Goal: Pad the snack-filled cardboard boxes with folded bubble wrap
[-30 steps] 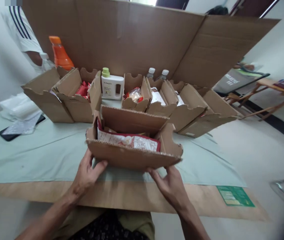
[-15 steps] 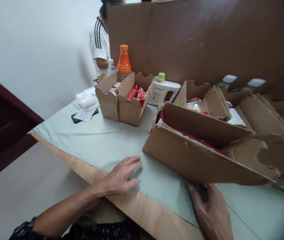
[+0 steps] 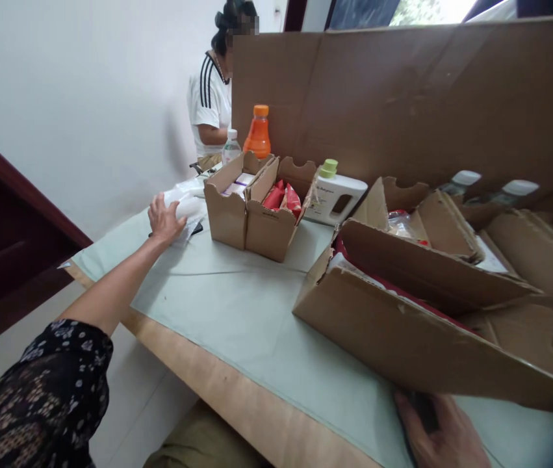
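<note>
My left hand (image 3: pixel 165 220) is stretched far out to the left end of the table and rests with curled fingers on a stack of clear plastic bags (image 3: pixel 187 204), beside a dark phone (image 3: pixel 196 229). My right hand (image 3: pixel 444 437) is low at the bottom right, under the front wall of a tilted cardboard tray (image 3: pixel 403 338) that holds a red-and-white packet (image 3: pixel 378 286); its fingers are mostly hidden by the tray.
Two cardboard trays (image 3: pixel 253 209) with red packets stand at the back left, with an orange bottle (image 3: pixel 257 132) and a white jug with a green cap (image 3: pixel 333 195). More trays and bottle caps lie right. A cardboard wall (image 3: pixel 427 97) stands behind. A person in a white striped shirt (image 3: pixel 210 104) sits beyond.
My left hand left the cloth in front of me and reached out to the plastic bags at the far left. The view swung left, and the near tray stays over my right hand.
</note>
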`<move>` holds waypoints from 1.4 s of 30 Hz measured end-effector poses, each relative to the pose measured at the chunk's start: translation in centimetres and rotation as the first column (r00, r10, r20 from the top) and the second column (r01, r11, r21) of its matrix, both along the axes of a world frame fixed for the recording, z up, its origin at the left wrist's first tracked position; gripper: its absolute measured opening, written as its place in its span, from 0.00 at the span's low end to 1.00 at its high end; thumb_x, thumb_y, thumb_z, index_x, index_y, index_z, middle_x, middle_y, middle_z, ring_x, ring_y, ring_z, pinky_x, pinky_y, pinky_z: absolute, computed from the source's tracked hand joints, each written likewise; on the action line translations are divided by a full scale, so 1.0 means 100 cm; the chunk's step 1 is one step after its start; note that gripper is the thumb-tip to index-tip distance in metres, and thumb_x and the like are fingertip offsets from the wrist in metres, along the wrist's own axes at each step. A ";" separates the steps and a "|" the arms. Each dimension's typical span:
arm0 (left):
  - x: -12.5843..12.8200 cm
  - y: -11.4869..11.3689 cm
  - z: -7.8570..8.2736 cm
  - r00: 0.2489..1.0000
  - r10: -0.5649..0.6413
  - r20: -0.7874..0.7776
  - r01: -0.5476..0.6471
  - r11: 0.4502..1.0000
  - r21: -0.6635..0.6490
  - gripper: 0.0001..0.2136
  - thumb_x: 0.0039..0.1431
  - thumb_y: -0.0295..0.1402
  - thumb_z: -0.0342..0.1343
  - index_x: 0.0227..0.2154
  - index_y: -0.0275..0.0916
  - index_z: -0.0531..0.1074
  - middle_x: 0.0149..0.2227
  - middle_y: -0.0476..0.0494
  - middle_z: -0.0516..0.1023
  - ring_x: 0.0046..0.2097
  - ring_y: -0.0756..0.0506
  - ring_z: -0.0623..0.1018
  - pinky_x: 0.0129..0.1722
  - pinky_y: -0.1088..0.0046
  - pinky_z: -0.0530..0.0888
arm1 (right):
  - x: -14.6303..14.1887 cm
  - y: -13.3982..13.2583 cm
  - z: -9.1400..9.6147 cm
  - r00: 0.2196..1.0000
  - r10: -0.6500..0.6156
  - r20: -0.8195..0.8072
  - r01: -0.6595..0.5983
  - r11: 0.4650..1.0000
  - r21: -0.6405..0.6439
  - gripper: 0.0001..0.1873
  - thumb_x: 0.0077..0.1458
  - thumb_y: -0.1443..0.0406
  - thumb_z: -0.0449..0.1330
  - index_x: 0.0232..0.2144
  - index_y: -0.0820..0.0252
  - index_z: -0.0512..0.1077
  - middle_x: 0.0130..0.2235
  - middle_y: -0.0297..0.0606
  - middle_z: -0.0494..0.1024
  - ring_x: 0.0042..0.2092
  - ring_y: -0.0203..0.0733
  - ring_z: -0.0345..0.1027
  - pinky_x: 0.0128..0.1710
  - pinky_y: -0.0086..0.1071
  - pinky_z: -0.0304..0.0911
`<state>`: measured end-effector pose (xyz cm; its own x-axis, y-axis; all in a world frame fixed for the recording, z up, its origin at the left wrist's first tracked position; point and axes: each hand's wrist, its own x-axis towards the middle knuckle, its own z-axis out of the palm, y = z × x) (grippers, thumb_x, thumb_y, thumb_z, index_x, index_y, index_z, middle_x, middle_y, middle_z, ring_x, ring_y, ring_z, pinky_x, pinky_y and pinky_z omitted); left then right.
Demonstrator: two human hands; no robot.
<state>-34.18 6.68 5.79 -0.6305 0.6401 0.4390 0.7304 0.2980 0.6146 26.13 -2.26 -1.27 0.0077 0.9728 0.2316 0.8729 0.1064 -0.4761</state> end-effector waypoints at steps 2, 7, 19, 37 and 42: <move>-0.003 0.010 -0.002 1.000 -0.011 0.020 0.010 1.000 0.028 0.10 0.49 0.25 0.61 0.37 0.37 0.76 0.71 0.30 0.60 0.74 0.27 0.49 0.71 0.44 0.43 | -0.001 0.000 0.003 1.000 -0.002 0.005 0.002 1.000 -0.006 0.20 0.55 0.48 0.54 0.38 0.55 0.71 0.38 0.51 0.80 0.43 0.63 0.75 0.41 0.52 0.68; 0.016 -0.008 0.008 0.992 -0.047 0.121 0.022 0.979 0.202 0.02 0.53 0.28 0.59 0.29 0.40 0.72 0.65 0.33 0.69 0.72 0.32 0.57 0.72 0.51 0.47 | 0.000 -0.001 0.004 1.000 0.002 0.014 -0.002 1.000 0.007 0.21 0.55 0.47 0.54 0.39 0.55 0.71 0.40 0.51 0.81 0.43 0.63 0.75 0.40 0.52 0.69; 0.165 -0.196 0.022 -0.040 -0.565 0.824 0.047 0.823 0.566 0.10 0.58 0.37 0.59 0.40 0.41 0.81 0.47 0.40 0.85 0.56 0.35 0.80 0.57 0.54 0.76 | -0.012 -0.029 0.028 0.968 -0.036 -0.248 0.096 0.968 0.233 0.26 0.59 0.50 0.57 0.51 0.61 0.75 0.58 0.56 0.76 0.59 0.66 0.70 0.58 0.61 0.64; 0.293 -0.210 -0.013 0.185 -0.576 0.796 0.310 0.803 0.509 0.19 0.62 0.49 0.61 0.50 0.43 0.75 0.55 0.39 0.80 0.56 0.39 0.78 0.55 0.60 0.74 | -0.084 -0.115 0.051 0.266 0.022 -0.964 -0.181 0.983 -0.028 0.12 0.62 0.56 0.66 0.44 0.53 0.82 0.41 0.36 0.84 0.42 0.42 0.76 0.44 0.33 0.72; 0.300 -0.226 -0.013 0.427 -0.688 0.586 0.600 0.701 0.386 0.43 0.53 0.48 0.70 0.68 0.48 0.58 0.71 0.35 0.59 0.71 0.31 0.61 0.69 0.46 0.58 | -0.093 -0.120 0.062 0.255 0.070 -0.964 -0.309 0.951 -0.013 0.14 0.63 0.53 0.64 0.42 0.53 0.81 0.38 0.37 0.83 0.39 0.43 0.75 0.40 0.34 0.73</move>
<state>-4.16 -15.91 4.47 -0.1826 0.9646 0.1901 0.0750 -0.1791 0.9810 16.85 -14.26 4.96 -0.0860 0.9954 0.0411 -0.2467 0.0187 -0.9689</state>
